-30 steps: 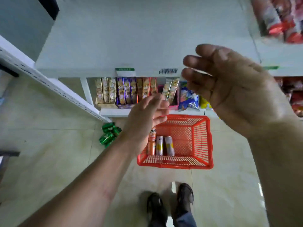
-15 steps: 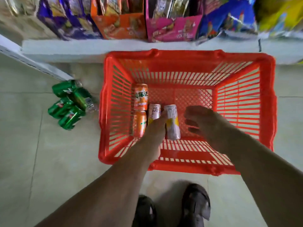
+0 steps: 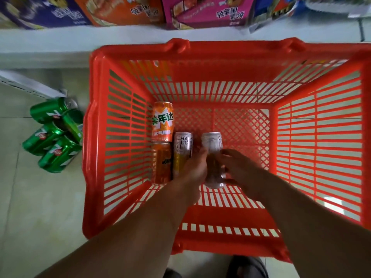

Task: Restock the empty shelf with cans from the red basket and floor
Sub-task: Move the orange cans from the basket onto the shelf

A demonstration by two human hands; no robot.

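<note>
Inside the red basket [image 3: 313, 137], on the floor [image 3: 40, 207] against the foot of a white shelf [image 3: 50, 39], both hands reach down to the cans on the mesh bottom. Four cans lie on their sides there. Upper orange can [image 3: 162, 121] sits by the left wall, with a second orange can [image 3: 161, 163] end-to-end below it. Just right of that pair lies a slim silver-and-yellow can [image 3: 182, 149], then a slim silver can [image 3: 211, 145] a little apart from it.

Left hand [image 3: 193, 171]: its grip falls between the two slim cans, fingers against the left side of the silver can; the back of the hand hides whether they curl round it. Right hand [image 3: 239, 167]: fingers spread and bent along the right side of the same can, touching it. The silver can thus lies between the two hands, its lower half partly covered by them.

Outside the basket, to its left, four green cans [image 3: 53, 135] lie in a cluster on the floor, touching one another. Boxed snacks [image 3: 208, 13] in purple, orange and pink stand on the shelf above the basket. Shoe tips [image 3: 249, 267] show at bottom edge.
</note>
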